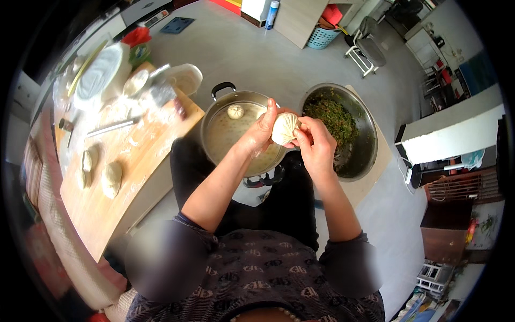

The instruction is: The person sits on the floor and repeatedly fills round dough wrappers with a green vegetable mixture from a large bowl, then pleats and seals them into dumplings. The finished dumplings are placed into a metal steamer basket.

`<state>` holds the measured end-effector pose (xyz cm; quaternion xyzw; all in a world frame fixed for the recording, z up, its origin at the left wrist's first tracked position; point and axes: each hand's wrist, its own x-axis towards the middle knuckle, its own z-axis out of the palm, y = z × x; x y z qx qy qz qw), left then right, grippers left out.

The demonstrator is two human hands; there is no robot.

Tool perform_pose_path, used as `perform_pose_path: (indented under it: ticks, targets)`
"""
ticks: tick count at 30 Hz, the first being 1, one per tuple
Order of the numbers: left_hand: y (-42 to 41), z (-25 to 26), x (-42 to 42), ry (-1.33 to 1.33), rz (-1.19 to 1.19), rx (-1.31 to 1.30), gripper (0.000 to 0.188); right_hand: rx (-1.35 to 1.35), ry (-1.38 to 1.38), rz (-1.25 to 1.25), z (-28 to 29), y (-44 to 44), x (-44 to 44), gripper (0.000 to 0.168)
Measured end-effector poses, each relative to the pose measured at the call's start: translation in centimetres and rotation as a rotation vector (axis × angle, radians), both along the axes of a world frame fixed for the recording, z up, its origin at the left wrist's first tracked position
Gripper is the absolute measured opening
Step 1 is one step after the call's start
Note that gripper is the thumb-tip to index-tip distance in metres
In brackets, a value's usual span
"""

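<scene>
A pleated, stuffed dough bun (284, 128) rests in my left hand (261, 131), whose thumb points up beside it. The fingertips of my right hand (318, 141) pinch the gathered folds on the bun's right side. Both hands are above the right part of a wide steamer pot (217, 149) with black handles. One pleated bun (235, 112) sits on the pot's perforated tray near the far side. To the right stands a large steel bowl (362, 161) with chopped green filling (334, 120) in it; my right hand covers part of its near-left edge.
On my left, a floured wooden board (149, 161) carries several pieces of dough (112, 179) and a metal rod (110, 128). A white basin (100, 74) and a clear container (187, 78) stand at its far end. A wheeled chair (368, 50) and a blue basket (322, 38) are farther off.
</scene>
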<state>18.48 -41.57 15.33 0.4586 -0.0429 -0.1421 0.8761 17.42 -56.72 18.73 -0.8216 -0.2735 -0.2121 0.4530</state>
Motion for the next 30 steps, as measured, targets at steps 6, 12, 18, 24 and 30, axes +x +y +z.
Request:
perform_pose_path:
  ticks: [6,12,18,24,30]
  targets:
    - [4.5,-1.1,-0.8,0.106,-0.104,-0.128,0.087,-0.001,0.042,0.045,-0.8,3.5,-0.3,0.008]
    - [4.6,-2.8,-3.0,-0.010,0.041,-0.102,0.082,0.006,0.138,0.022,-1.4,5.1,-1.1,0.012]
    - [6.6,-3.7,-2.9,0.060,-0.213,0.014,0.087,-0.162,0.122,0.105,-0.4,5.4,-1.9,0.012]
    - [6.0,-3.1,-4.5,0.042,-0.055,-0.143,0.090,-0.085,0.257,0.036,-1.1,5.3,-1.4,0.007]
    - [5.9,-4.3,-5.1,0.117,-0.030,-0.122,0.085,-0.175,0.223,0.153,0.1,5.6,-2.4,0.009]
